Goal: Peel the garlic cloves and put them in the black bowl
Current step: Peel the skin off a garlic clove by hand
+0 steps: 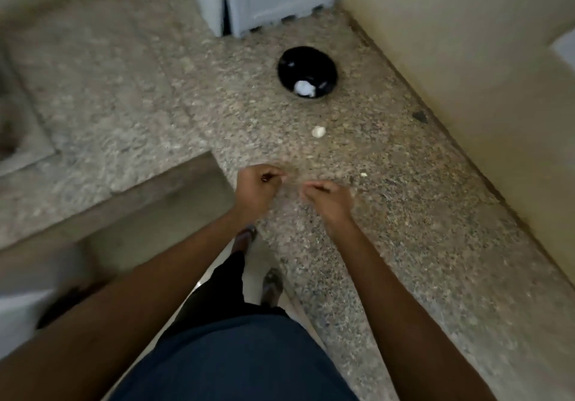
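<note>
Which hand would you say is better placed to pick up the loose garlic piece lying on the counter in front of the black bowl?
Probably the right hand. The garlic piece lies on the counter almost straight ahead of it, before the black bowl; the left hand sits further over. Blur hides whether either holds anything.

Single head-worn view, looking steeply down over a speckled counter (389, 214) from standing height

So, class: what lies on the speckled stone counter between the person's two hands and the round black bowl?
In the head view, one small whitish piece, perhaps a garlic clove, lies on the speckled stone counter between the hands and the round black bowl.
</note>
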